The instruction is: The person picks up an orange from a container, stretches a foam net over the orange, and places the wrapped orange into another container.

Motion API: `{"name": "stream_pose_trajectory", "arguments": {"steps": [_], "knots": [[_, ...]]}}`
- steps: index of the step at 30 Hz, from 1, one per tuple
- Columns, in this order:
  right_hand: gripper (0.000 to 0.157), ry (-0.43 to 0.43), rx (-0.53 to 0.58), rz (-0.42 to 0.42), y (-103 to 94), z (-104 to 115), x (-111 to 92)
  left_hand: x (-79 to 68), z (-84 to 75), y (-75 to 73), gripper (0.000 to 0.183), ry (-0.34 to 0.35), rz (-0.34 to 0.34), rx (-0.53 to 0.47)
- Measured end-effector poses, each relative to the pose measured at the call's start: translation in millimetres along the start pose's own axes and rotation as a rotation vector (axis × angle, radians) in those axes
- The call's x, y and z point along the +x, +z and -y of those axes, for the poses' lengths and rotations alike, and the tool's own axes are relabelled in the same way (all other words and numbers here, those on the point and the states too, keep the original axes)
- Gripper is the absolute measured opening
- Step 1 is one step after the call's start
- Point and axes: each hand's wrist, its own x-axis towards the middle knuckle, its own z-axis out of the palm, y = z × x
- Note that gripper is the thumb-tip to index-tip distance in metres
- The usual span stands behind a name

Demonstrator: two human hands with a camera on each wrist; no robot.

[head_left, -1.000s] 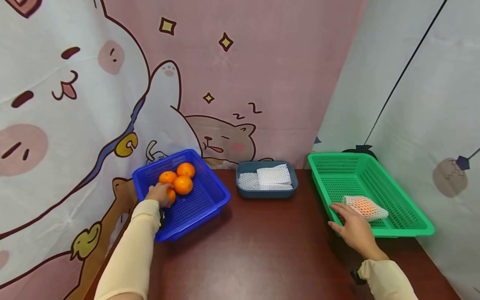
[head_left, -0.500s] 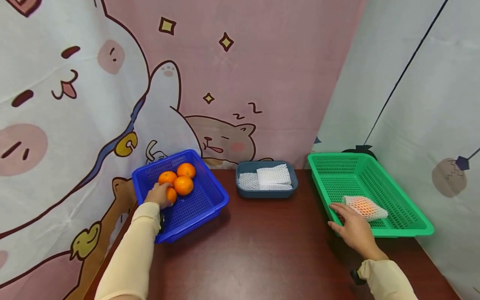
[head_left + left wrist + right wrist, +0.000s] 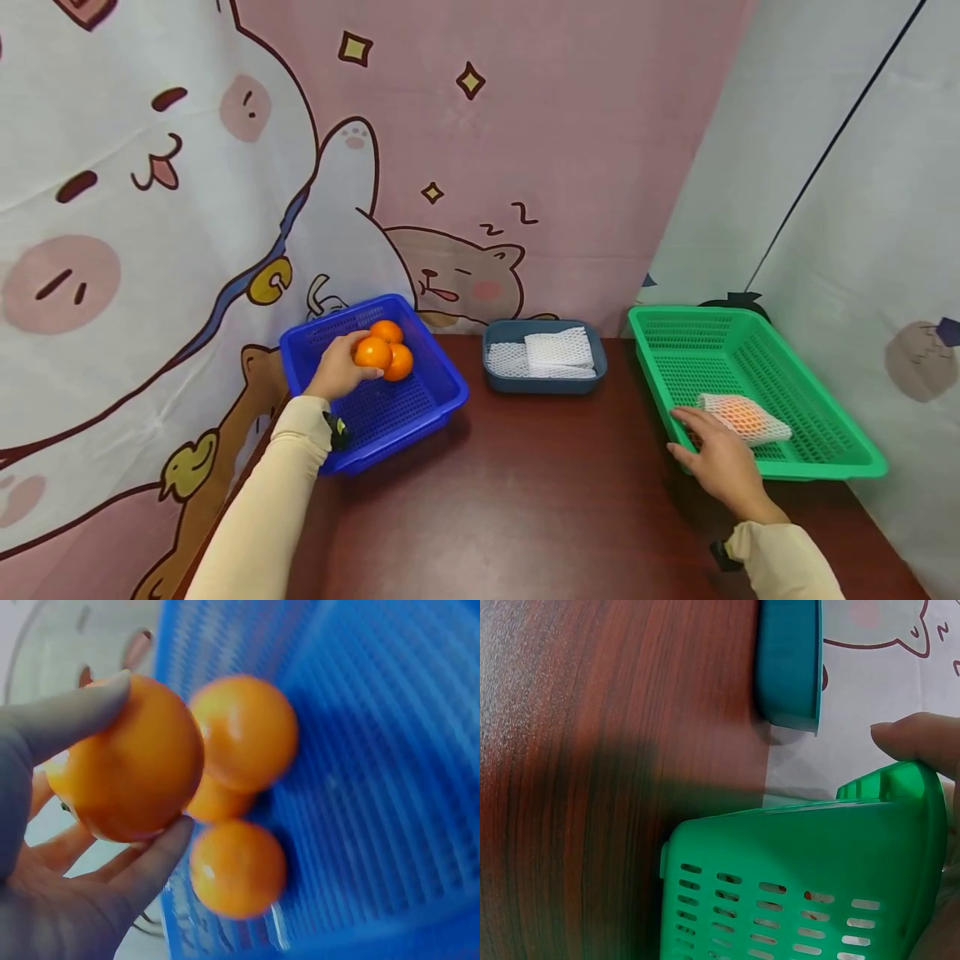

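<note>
My left hand (image 3: 336,368) grips an orange (image 3: 372,353) between thumb and fingers, raised over the blue basket (image 3: 378,421). In the left wrist view, the thumb lies on one side of this orange (image 3: 135,761) and the fingertips on the other. Several more oranges (image 3: 238,868) sit below it, partly hiding one another. Over the near left rim of the green basket (image 3: 806,367) lies my right hand (image 3: 723,467), its fingers loosely extended. Just beyond these fingers, a fruit in white foam net (image 3: 744,418) lies inside; orange colour shows through the mesh.
Between the baskets, against the patterned cloth backdrop (image 3: 592,167), stands a small dark-blue tray (image 3: 543,386) with folded white foam nets (image 3: 558,350). Everything stands on a dark red-brown wooden table (image 3: 517,492). The green basket is near the right-hand backdrop.
My left hand has lifted one orange off the pile, up and slightly right. The whole head view has shifted a little. My right hand stays at the green rim.
</note>
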Motion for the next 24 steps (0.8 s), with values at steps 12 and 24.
{"name": "stream_pose_trajectory", "arguments": {"steps": [12,24], "knots": [[0.057,-0.008,-0.003,-0.012,-0.1,-0.7,-0.2,-13.4,-77.5,18.9,0.074,0.112,0.042,-0.484],[0.057,-0.024,0.003,-0.024,0.4,0.6,-1.3,-35.2,-129.0,74.6,0.07,0.278,0.101,-0.398]]}}
